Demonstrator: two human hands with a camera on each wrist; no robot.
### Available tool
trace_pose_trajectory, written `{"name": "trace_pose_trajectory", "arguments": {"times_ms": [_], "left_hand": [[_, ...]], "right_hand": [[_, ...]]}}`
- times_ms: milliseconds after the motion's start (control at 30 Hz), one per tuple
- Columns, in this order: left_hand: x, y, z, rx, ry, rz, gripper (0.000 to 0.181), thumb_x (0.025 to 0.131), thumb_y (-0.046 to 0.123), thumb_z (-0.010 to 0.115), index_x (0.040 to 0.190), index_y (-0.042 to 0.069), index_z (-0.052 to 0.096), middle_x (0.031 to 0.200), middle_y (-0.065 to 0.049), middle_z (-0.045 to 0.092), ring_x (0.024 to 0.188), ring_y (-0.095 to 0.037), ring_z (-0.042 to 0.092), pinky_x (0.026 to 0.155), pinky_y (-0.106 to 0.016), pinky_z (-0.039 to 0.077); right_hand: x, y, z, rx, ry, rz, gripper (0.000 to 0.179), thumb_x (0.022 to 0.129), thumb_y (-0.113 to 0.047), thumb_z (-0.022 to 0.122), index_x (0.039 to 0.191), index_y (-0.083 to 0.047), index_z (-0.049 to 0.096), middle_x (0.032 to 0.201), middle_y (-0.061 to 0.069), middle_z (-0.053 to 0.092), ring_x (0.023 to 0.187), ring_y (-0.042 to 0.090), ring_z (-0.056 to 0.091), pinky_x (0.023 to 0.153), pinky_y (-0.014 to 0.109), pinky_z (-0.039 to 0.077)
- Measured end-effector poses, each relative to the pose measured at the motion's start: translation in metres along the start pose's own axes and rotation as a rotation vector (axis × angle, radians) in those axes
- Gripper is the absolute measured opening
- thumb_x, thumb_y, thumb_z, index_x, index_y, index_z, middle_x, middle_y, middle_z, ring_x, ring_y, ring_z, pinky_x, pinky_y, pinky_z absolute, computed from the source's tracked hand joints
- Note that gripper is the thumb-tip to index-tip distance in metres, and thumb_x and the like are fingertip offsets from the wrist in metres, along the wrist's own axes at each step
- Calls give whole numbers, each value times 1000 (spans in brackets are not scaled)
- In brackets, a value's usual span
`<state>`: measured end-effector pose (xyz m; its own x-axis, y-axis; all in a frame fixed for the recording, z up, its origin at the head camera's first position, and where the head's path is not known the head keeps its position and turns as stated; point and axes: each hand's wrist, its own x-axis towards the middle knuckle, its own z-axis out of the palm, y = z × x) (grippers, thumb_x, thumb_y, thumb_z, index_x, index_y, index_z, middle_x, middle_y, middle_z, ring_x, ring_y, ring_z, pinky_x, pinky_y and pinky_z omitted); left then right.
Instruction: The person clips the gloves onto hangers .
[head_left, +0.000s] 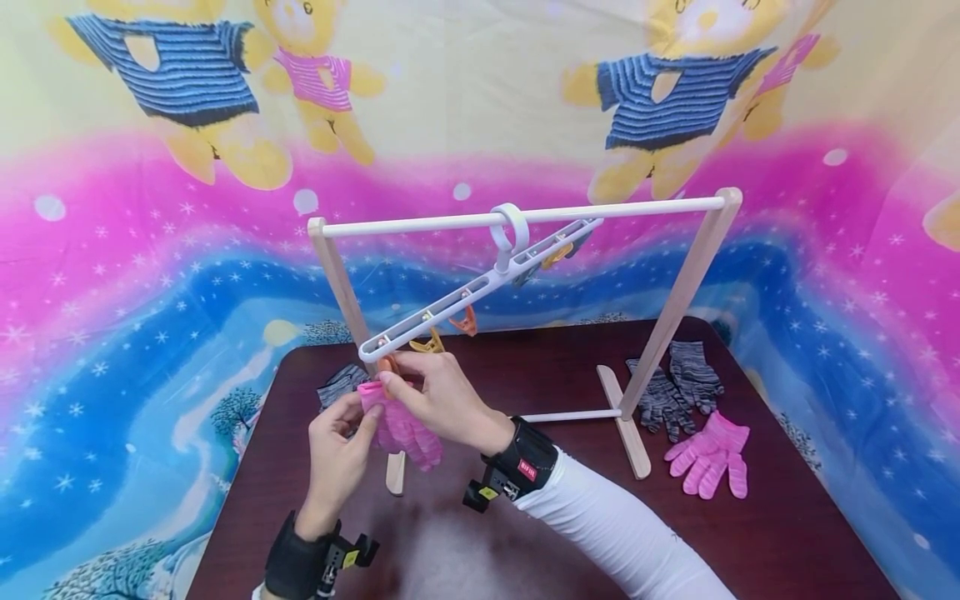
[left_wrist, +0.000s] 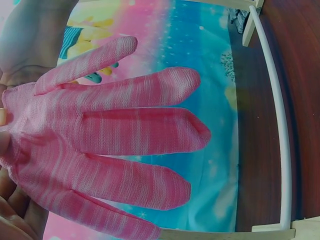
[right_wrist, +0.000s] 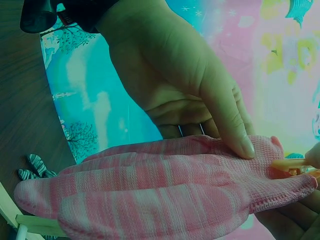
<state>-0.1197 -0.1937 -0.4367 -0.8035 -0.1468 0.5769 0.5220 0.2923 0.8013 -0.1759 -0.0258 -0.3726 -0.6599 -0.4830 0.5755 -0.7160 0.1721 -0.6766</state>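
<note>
A pink striped knit glove (left_wrist: 145,131) hangs fingers down below the near left end of a white clip hanger (head_left: 450,302). My left hand (head_left: 337,450) pinches this glove by its cuff, with the thumb on the near side. At that hanger end, my right hand (head_left: 442,396) grips an orange clothespin (head_left: 386,367) between thumb and fingers. In the right wrist view the clothespin's orange tip (right_wrist: 287,164) lies at the open cuff, between its two layers; whether it bites the fabric I cannot tell.
The hanger hooks over the white bar (head_left: 630,207) of a wooden stand (head_left: 675,308). A yellow clip (head_left: 429,342) and an orange clip (head_left: 465,321) hang nearby. Grey gloves (head_left: 693,375) and another pink glove (head_left: 712,458) lie on the dark table (head_left: 540,500) at right; one grey glove (head_left: 341,385) is behind my hands.
</note>
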Motion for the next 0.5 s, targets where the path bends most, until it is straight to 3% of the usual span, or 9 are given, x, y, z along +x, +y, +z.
{"name": "trace_pose_trajectory", "arguments": {"times_ms": [333, 500], "left_hand": [[2, 0, -1, 23, -32, 6, 18, 92, -7, 65, 110, -5, 70, 95, 14, 75, 75, 2, 68, 64, -16, 54], [1, 1, -1, 4, -30, 7, 19, 92, -9, 65, 110, -4, 70, 94, 10, 75, 74, 0, 68, 64, -17, 54]], "right_hand": [[0, -1, 1, 26, -16, 8, 18, 98, -12, 65, 112, -5, 72, 84, 3, 67, 60, 0, 43, 50, 15, 35], [0, -1, 2, 37, -17, 15, 18, 97, -12, 66, 111, -4, 72, 82, 3, 65, 62, 2, 46, 51, 15, 35]]}}
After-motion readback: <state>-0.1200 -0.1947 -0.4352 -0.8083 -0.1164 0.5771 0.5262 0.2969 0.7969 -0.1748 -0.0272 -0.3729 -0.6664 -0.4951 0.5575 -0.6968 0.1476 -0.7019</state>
